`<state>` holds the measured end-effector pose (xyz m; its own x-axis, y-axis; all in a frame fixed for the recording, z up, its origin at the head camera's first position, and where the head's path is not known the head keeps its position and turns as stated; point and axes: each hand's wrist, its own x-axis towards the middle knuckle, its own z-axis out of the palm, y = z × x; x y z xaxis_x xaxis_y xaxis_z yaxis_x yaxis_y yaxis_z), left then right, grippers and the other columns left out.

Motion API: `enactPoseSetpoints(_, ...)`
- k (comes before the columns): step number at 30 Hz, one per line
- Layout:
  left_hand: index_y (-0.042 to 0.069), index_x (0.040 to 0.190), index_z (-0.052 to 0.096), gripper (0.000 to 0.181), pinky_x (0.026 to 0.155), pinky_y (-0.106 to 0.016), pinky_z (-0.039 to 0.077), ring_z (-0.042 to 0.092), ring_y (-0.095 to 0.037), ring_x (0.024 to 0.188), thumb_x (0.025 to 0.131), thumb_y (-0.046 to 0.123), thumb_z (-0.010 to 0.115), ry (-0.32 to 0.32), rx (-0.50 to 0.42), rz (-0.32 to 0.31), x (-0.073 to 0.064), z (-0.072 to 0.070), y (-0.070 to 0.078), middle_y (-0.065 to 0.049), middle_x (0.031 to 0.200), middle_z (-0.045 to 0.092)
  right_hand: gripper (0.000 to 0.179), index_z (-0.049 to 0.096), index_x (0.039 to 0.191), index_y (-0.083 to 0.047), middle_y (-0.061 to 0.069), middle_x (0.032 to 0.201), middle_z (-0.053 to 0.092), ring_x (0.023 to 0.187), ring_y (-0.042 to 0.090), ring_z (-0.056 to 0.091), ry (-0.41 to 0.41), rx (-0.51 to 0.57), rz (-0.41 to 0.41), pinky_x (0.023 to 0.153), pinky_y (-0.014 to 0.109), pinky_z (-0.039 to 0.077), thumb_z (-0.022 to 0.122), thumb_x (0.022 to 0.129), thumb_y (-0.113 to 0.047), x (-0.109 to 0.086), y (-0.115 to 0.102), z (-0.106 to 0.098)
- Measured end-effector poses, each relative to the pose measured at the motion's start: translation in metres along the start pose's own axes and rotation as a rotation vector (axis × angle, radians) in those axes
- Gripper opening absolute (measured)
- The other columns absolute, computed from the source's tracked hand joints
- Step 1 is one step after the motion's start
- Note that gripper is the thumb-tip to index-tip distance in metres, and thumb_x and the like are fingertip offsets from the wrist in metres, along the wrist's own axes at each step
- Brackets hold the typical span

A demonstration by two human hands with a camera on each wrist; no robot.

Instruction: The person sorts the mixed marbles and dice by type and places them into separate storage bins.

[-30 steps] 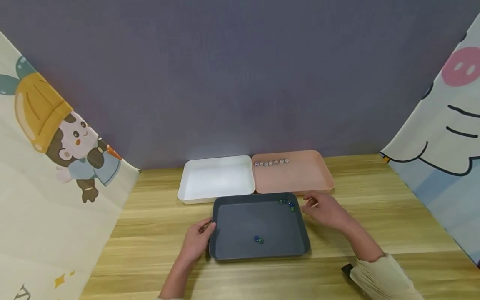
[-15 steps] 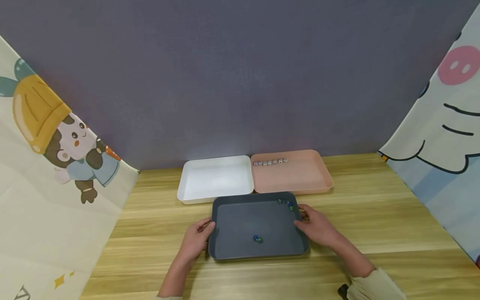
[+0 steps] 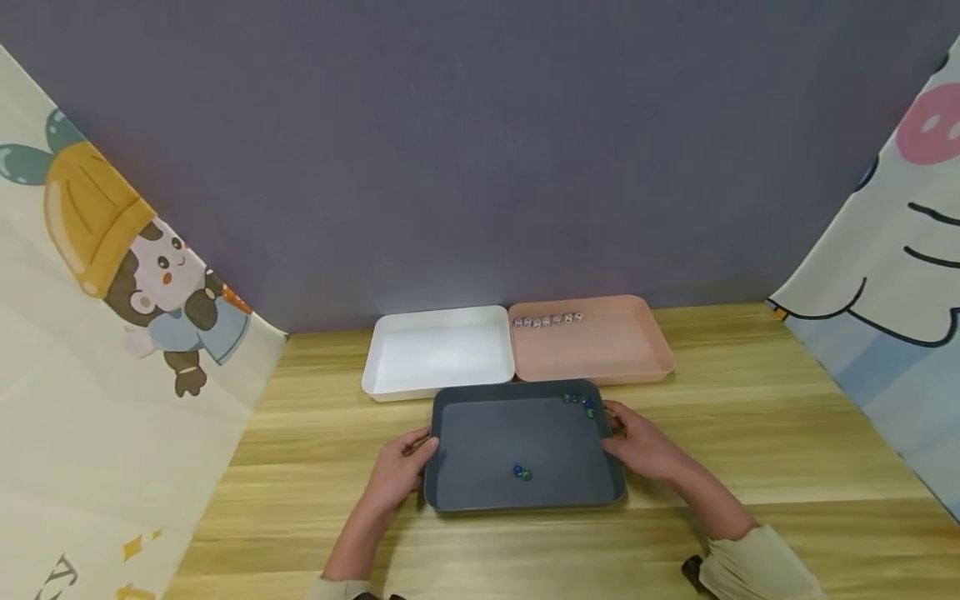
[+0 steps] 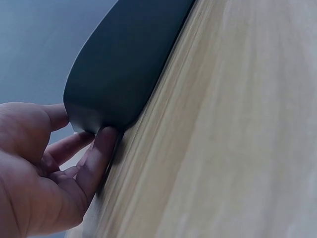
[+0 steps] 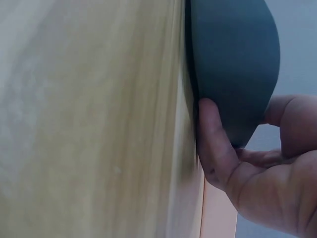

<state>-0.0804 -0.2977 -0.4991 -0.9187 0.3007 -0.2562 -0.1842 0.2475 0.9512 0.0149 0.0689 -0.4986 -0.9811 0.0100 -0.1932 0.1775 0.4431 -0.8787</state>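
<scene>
A dark grey tray [image 3: 480, 442] lies on the wooden table, in front of two other trays. At its left side my left hand [image 3: 399, 471] grips the wall, thumb over the rim and fingers beneath, as the left wrist view shows with the tray's outer wall [image 4: 124, 59]. My right hand [image 3: 647, 446] holds the opposite side the same way; its fingertips press low on the tray wall [image 5: 235, 54] in the right wrist view. Inside the tray, two marbles [image 3: 522, 473], blue and green, sit near the front. Several more marbles [image 3: 589, 410] lie by the back right corner.
Behind stand a white tray [image 3: 442, 350] on the left and a pink tray [image 3: 600, 354] on the right, side by side. A row of several small dice [image 3: 547, 322] lines the pink tray's back left. A grey wall [image 3: 480, 167] rises beyond the table [image 3: 750, 400].
My right hand has come down from near the back right corner to the tray's right side and taken hold of it. My left hand keeps its grip; the marbles look unmoved.
</scene>
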Motion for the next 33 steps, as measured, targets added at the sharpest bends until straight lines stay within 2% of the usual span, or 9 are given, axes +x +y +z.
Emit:
enactPoseSetpoints(6, -0.009, 0.138, 0.046, 0.051, 0.067, -0.038, 0.056, 0.067, -0.028, 0.083, 0.1, 0.023, 0.058, -0.037, 0.04, 0.001, -0.003, -0.003, 0.005, -0.025, 0.111, 0.064, 0.064, 0.03, 0.147, 0.005, 0.02, 0.112, 0.049, 0.09, 0.028, 0.049, 0.001, 0.007, 0.047, 0.067, 0.036, 0.044, 0.054, 0.088, 0.002, 0.002, 0.002, 0.003)
enactPoseSetpoints(11, -0.003, 0.135, 0.053, 0.046, 0.068, -0.036, 0.052, 0.064, -0.028, 0.086, 0.099, 0.024, 0.058, 0.037, 0.274, 0.1, -0.012, -0.011, 0.036, -0.014, 0.101, 0.065, 0.061, 0.028, 0.146, 0.006, 0.016, 0.1, 0.045, 0.079, 0.025, 0.046, -0.013, -0.014, 0.026, 0.06, 0.034, 0.041, 0.051, 0.09, 0.002, 0.005, -0.001, 0.006)
enactPoseSetpoints(13, 0.001, 0.133, 0.057, 0.042, 0.068, -0.036, 0.051, 0.062, -0.026, 0.09, 0.098, 0.025, 0.06, 0.028, 0.402, 0.159, -0.015, -0.008, 0.055, -0.009, 0.1, 0.063, 0.06, 0.028, 0.146, 0.007, 0.015, 0.097, 0.045, 0.077, 0.024, 0.046, -0.012, -0.022, 0.017, 0.06, 0.034, 0.041, 0.051, 0.091, 0.001, 0.006, -0.003, 0.006)
enactPoseSetpoints(15, 0.007, 0.13, 0.06, 0.038, 0.068, -0.035, 0.05, 0.061, -0.023, 0.09, 0.097, 0.025, 0.063, -0.05, 0.516, 0.191, -0.016, 0.001, 0.073, -0.006, 0.1, 0.063, 0.059, 0.029, 0.145, 0.008, 0.014, 0.096, 0.046, 0.078, 0.024, 0.046, -0.005, -0.029, 0.02, 0.06, 0.034, 0.041, 0.052, 0.09, 0.001, 0.006, -0.004, 0.006)
enactPoseSetpoints(18, 0.009, 0.126, 0.064, 0.034, 0.068, -0.034, 0.05, 0.06, -0.017, 0.088, 0.096, 0.026, 0.063, -0.218, 0.7, 0.237, -0.015, 0.019, 0.094, -0.003, 0.101, 0.064, 0.058, 0.031, 0.143, 0.008, 0.014, 0.095, 0.045, 0.076, 0.024, 0.046, -0.007, -0.034, 0.035, 0.06, 0.035, 0.041, 0.053, 0.09, 0.0, 0.005, -0.006, 0.005)
enactPoseSetpoints(20, 0.011, 0.124, 0.066, 0.033, 0.068, -0.033, 0.05, 0.06, -0.014, 0.086, 0.096, 0.027, 0.064, -0.313, 0.815, 0.244, -0.013, 0.033, 0.107, -0.002, 0.102, 0.066, 0.056, 0.033, 0.142, 0.008, 0.014, 0.094, 0.045, 0.075, 0.023, 0.046, -0.008, -0.039, 0.043, 0.06, 0.035, 0.04, 0.053, 0.09, -0.001, 0.004, -0.006, 0.005)
enactPoseSetpoints(24, 0.013, 0.122, 0.068, 0.032, 0.07, -0.032, 0.051, 0.063, -0.013, 0.087, 0.094, 0.027, 0.067, -0.451, 0.998, 0.234, -0.002, 0.061, 0.127, -0.001, 0.105, 0.068, 0.052, 0.034, 0.138, 0.009, 0.013, 0.093, 0.045, 0.076, 0.023, 0.046, -0.005, -0.066, 0.033, 0.061, 0.036, 0.039, 0.053, 0.092, -0.002, 0.003, -0.004, 0.003)
enactPoseSetpoints(28, 0.017, 0.12, 0.069, 0.032, 0.073, -0.031, 0.051, 0.063, -0.011, 0.091, 0.09, 0.026, 0.072, -0.56, 1.117, 0.193, 0.018, 0.083, 0.131, 0.001, 0.11, 0.067, 0.049, 0.037, 0.135, 0.01, 0.012, 0.092, 0.047, 0.076, 0.023, 0.047, 0.006, -0.094, 0.027, 0.061, 0.036, 0.039, 0.053, 0.092, -0.004, 0.004, -0.002, 0.003)
enactPoseSetpoints(33, 0.021, 0.107, 0.072, 0.026, 0.07, -0.028, 0.05, 0.059, -0.009, 0.084, 0.083, 0.024, 0.08, -0.704, 1.246, 0.17, 0.039, 0.1, 0.118, 0.007, 0.103, 0.064, 0.046, 0.041, 0.133, 0.008, 0.011, 0.091, 0.048, 0.076, 0.023, 0.048, 0.031, -0.093, 0.051, 0.061, 0.034, 0.041, 0.054, 0.091, -0.004, 0.005, -0.002, 0.004)
